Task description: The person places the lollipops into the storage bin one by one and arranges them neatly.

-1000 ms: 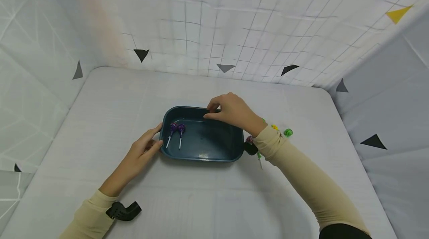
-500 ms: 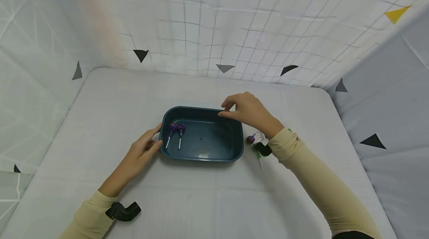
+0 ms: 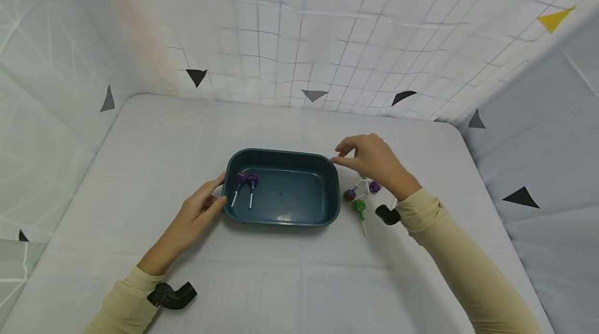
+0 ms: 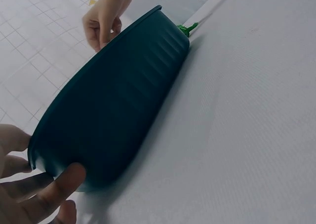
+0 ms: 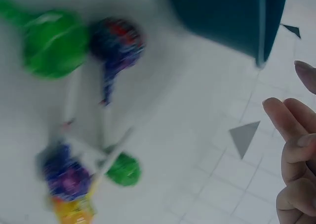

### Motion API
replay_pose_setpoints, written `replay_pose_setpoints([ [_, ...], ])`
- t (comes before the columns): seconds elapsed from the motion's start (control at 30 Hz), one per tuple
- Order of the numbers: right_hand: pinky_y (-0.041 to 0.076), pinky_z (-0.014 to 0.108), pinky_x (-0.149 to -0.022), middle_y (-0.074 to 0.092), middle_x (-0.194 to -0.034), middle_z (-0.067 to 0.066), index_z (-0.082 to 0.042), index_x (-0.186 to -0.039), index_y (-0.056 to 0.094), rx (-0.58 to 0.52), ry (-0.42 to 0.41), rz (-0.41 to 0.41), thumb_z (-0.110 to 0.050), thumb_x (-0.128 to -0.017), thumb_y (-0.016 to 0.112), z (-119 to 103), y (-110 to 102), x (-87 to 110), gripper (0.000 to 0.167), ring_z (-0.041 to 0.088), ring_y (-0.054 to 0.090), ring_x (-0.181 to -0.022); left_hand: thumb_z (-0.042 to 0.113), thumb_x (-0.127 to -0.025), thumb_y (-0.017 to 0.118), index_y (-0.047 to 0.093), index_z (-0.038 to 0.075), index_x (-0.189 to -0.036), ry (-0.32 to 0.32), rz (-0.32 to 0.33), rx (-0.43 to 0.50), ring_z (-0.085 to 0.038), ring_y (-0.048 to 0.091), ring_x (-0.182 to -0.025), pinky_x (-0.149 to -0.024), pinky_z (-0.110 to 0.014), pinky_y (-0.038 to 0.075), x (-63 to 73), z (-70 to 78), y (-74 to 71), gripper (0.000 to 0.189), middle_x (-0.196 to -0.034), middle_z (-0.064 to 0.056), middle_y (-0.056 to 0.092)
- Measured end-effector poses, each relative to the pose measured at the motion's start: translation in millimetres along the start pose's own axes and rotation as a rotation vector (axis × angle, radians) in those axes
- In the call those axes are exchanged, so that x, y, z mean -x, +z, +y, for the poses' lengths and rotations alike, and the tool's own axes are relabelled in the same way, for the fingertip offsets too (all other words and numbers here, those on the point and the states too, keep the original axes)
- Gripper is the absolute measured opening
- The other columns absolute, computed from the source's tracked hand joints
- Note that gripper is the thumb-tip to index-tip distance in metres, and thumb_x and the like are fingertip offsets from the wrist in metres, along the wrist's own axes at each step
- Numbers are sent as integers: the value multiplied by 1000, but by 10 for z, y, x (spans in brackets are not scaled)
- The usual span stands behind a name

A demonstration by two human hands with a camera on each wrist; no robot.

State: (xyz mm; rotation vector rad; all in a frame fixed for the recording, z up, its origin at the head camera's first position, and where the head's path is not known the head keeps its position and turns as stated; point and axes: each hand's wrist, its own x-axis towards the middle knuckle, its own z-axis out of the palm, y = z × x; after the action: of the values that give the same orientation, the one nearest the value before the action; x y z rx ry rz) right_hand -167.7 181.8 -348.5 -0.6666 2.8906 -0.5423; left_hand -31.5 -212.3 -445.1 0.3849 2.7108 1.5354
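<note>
Two purple-wrapped lollipops (image 3: 252, 180) with white sticks lie side by side at the left end of a dark teal tray (image 3: 299, 221). My left hand (image 3: 198, 208) rests against the tray's left end, fingertips touching the outer wall and rim. Over by the tray's far right corner is my right hand (image 3: 374, 159), raised, its fingers loosely bent and nothing between them. Right of the tray lie several loose lollipops: a green lollipop (image 3: 359, 205), a red-and-blue lollipop (image 5: 118, 42), a purple lollipop (image 5: 66, 177), a smaller green one and a yellow one, sticks crossing.
A white-covered table (image 3: 262, 282) carries everything. White sheeting (image 3: 327, 53) with grid lines and triangles rises behind it, and more sheeting stands at both sides. A black wrist device (image 3: 172, 295) sits at each sleeve.
My right hand has moved right, from over the tray to its far right corner, uncovering more of the loose lollipops. The left hand and tray stay put.
</note>
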Motion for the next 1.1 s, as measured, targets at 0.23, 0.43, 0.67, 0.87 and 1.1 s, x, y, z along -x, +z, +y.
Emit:
replay_pose_setpoints([
  [0.23, 51, 33, -66, 80, -99, 3, -11, -111, 80, 12, 49, 5, -37, -92, 79, 242, 49, 147, 32, 19, 65, -78, 17, -108, 55, 35, 8, -162, -6, 1, 1, -5, 62, -92, -89, -13, 47, -5, -6, 5, 58, -145, -16, 57],
  [0.43, 51, 35, -66, 80, -101, 6, -10, -111, 79, 24, 93, 10, -36, -93, 79, 416, 82, 274, 32, 20, 65, -78, 16, -108, 56, 35, 7, -161, -1, 5, 4, -4, 62, -93, -89, -11, 46, -3, -5, 8, 58, -145, -16, 57],
  [0.67, 48, 33, -62, 80, -101, 8, -12, -107, 80, 50, 147, 37, -36, -92, 79, 604, 131, 445, 28, 20, 65, -75, 13, -107, 56, 37, 6, -160, 16, 10, 22, -7, 62, -91, -84, -13, 47, -6, 13, 14, 57, -137, -17, 61],
  [0.87, 47, 32, -61, 80, -99, 10, -10, -105, 80, 57, 175, 37, -33, -91, 80, 700, 149, 581, 27, 20, 64, -73, 13, -107, 56, 36, 6, -161, 16, 8, 15, -6, 61, -92, -85, -12, 47, -12, 18, 10, 57, -138, -17, 60],
  [1.1, 49, 35, -62, 80, -95, 9, -9, -100, 80, 88, 183, 32, -34, -90, 81, 752, 177, 659, 26, 22, 66, -75, 15, -108, 55, 35, 9, -161, 6, 6, 7, -5, 61, -93, -88, -11, 45, -9, -8, 10, 57, -145, -16, 57],
])
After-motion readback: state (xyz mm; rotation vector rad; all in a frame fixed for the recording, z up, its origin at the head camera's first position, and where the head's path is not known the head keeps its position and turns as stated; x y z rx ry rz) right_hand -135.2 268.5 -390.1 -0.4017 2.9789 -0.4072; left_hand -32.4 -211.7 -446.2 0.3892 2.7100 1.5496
